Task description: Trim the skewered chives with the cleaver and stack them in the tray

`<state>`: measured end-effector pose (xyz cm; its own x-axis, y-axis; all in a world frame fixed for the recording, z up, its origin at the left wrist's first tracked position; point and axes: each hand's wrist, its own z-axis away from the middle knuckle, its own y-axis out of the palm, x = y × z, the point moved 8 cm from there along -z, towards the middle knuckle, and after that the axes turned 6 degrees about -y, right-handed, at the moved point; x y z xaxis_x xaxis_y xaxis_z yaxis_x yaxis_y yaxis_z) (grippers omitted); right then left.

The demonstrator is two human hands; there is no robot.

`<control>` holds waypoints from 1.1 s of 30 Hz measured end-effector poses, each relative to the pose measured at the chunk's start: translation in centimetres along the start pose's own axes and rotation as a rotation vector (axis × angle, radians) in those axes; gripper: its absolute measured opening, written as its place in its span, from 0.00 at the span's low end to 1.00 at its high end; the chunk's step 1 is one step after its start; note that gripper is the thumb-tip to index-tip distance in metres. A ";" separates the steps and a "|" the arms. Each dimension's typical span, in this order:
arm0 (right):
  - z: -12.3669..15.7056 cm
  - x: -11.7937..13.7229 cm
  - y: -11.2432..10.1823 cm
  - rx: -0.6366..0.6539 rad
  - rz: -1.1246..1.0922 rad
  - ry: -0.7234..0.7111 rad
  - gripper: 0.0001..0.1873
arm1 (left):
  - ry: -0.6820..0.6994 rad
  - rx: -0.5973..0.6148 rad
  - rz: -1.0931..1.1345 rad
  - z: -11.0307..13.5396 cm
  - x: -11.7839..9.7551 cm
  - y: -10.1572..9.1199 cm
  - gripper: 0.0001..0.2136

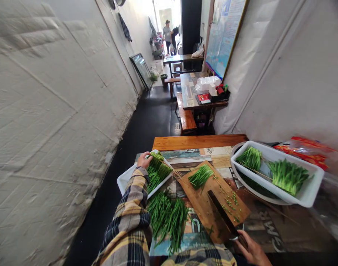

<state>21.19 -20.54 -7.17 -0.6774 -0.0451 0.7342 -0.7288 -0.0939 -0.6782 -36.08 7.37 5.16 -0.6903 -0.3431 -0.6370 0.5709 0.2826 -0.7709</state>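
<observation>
My left hand (145, 160) reaches to the far side of a white tray (125, 180), its fingers bent round the end of skewered cut chives (160, 166). The stick ends point right, past the tray's rim. My right hand (250, 247) grips a kitchen knife (223, 214) by its wooden handle; the dark blade lies over a wooden cutting board (195, 199). On the board are a short bundle of cut chives (200, 176) and scattered green bits (231, 205). Long loose chives (167, 218) lie in a pile left of the board.
At right, a second white tray (314, 184) with two green bunches rests across a round basin (235, 177). Red plastic packaging (304, 149) lies behind it. Past the bench (199, 141) stand more tables (188, 90); two people are in the distance.
</observation>
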 end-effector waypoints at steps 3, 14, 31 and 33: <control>0.0 0.0 0.9 0.141 -0.133 0.027 0.20 | -0.001 0.056 0.032 0.6 0.3 0.0 0.09; 0.3 -1.7 1.0 0.158 -0.100 0.099 0.26 | -0.026 0.275 0.153 2.5 -0.3 -0.7 0.17; -1.1 -2.4 -2.4 0.196 -0.151 0.059 0.25 | 0.105 0.266 0.302 12.3 -16.0 -17.8 0.14; -1.4 -2.1 -3.8 0.187 -0.146 0.070 0.25 | 0.112 0.315 0.254 13.5 -17.4 -17.0 0.14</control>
<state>25.29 -18.65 -6.17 -0.5760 0.0509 0.8159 -0.7930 -0.2772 -0.5425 -27.78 -3.61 29.41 -0.5439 -0.1932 -0.8166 0.8255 0.0518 -0.5621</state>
